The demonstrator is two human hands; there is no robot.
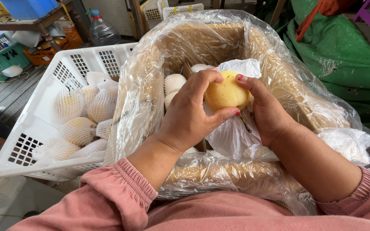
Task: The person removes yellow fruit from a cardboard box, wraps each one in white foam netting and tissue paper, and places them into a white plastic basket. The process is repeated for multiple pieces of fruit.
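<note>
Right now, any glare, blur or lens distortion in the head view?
Head view: daylight, soft shadows; glare streaks on the clear plastic liner of the cardboard box; round yellow fruit and both hands, left and right, sharp; wide-angle bending at edges.

Pear — yellow, round, bare-skinned — clasped between the fingers of both hands; white paper wrap hangs just below the fingertips.
</note>
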